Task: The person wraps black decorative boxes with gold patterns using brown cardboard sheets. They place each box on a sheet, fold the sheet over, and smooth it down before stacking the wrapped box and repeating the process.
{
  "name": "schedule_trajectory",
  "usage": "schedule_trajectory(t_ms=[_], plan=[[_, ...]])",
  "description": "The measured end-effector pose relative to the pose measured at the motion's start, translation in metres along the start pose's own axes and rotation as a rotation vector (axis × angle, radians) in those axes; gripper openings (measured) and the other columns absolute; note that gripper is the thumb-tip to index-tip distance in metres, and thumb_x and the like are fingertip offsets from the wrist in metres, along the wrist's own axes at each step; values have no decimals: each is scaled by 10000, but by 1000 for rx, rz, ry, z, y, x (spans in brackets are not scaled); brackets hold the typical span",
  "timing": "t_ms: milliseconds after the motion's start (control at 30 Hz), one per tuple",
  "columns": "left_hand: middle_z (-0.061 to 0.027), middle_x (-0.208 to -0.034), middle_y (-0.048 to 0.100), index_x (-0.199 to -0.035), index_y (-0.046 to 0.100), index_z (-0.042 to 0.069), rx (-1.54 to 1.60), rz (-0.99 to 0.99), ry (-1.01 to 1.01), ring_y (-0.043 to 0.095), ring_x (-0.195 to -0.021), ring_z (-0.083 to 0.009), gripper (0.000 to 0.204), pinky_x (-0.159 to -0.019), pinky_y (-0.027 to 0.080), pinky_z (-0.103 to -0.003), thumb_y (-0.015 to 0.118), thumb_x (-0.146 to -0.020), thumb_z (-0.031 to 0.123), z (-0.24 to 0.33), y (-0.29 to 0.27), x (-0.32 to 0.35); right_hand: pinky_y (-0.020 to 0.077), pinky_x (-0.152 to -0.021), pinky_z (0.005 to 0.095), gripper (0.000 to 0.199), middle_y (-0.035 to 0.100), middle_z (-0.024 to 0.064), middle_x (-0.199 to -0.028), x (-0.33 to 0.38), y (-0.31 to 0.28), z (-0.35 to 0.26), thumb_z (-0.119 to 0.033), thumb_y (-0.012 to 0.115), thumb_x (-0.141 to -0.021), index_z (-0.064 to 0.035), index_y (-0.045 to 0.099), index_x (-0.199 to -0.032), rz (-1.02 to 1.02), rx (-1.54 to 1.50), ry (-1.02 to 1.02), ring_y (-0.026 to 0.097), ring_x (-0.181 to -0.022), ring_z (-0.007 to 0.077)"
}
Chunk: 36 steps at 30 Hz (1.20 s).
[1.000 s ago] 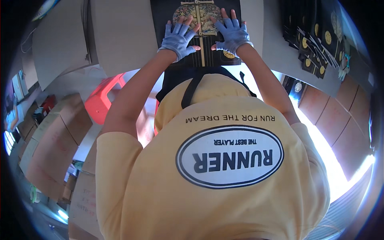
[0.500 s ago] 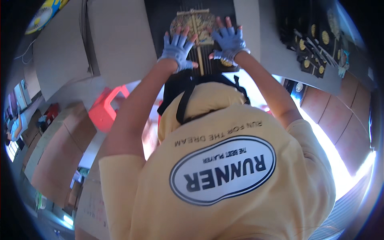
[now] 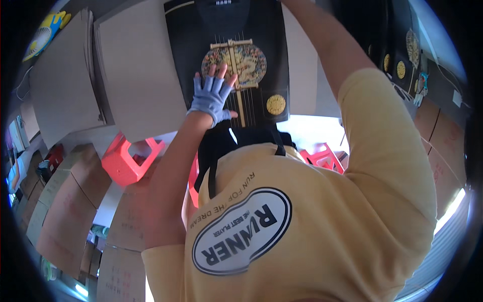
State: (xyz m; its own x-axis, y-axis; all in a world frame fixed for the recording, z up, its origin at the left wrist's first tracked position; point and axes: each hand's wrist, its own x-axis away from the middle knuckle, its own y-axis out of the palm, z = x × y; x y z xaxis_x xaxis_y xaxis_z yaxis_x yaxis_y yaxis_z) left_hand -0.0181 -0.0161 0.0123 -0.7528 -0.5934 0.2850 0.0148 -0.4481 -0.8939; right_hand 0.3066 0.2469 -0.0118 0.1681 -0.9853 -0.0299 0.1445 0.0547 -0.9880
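Observation:
A flat black printed piece (image 3: 271,35), perhaps a bag or box panel, lies in front of me on the grey worktop. It carries a colourful rounded ornament (image 3: 251,65) with gold bars and a round gold emblem (image 3: 275,104) near its lower right corner. My left hand (image 3: 209,98), in a blue-grey fingerless glove, rests flat on it, fingers spread, partly over the ornament's left side. The right arm (image 3: 332,40) stretches up past the piece's far right corner. That hand lies beyond the top edge, so what it touches is hidden.
Large grey boards (image 3: 136,65) lie to the left. Red plastic stools (image 3: 123,163) stand below the worktop edge. Black pieces with gold emblems (image 3: 401,69) are at the right. Brown cartons (image 3: 70,201) fill the lower left; a blue-and-yellow fan (image 3: 43,38) sits far left.
My right hand has left the ornament and reached up and out of view. The left hand remains spread on the black piece. More of that piece now shows, as the view has shifted.

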Motion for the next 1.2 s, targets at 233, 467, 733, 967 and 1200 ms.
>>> schedule_trajectory(t_ms=[233,467,733,967,1200], plan=[[-129,-1607,-24,-1547,109,245,-31,30,10,-17,-1474,-372,1232,-1078,84,-706,702,-589,743,-5,2,-3,173,-1172,501,603,299,137,-1543,114,-26,-57,-435,458,-923,-122,408,-1435,13,-191,-177,232,-1444,314],[-121,-1608,-64,-1548,74,249,-154,-160,-81,-59,-1475,-367,1251,-1102,32,-681,705,-590,748,4,-11,-10,126,-1187,490,687,164,83,-1598,267,-45,-99,-596,300,-962,-198,242,-1520,-106,-80,-274,111,-1480,289],[-132,-1604,-96,-1550,28,242,-204,-116,-38,-78,-1472,-374,1244,-1102,20,-677,646,-619,789,-2,-7,-10,131,-1170,488,639,292,51,-1555,455,6,-163,-475,558,-868,-231,409,-1439,135,-134,-155,213,-1451,237],[-132,-1597,-167,-1544,-61,258,-279,-207,-93,-99,-1470,-380,1249,-1100,2,-681,573,-638,839,-5,-2,-15,424,-1016,450,568,471,158,-1389,463,-76,-183,-101,590,-796,-87,478,-1353,180,-753,338,468,-1269,357],[-139,-1600,-145,-1547,-37,240,-276,-157,-44,-92,-1471,-378,1270,-1103,26,-681,568,-613,854,1,5,-11,535,-622,318,341,699,135,-887,453,-47,-167,-370,464,-991,-65,577,-1095,-343,-1758,1242,686,-711,214]])
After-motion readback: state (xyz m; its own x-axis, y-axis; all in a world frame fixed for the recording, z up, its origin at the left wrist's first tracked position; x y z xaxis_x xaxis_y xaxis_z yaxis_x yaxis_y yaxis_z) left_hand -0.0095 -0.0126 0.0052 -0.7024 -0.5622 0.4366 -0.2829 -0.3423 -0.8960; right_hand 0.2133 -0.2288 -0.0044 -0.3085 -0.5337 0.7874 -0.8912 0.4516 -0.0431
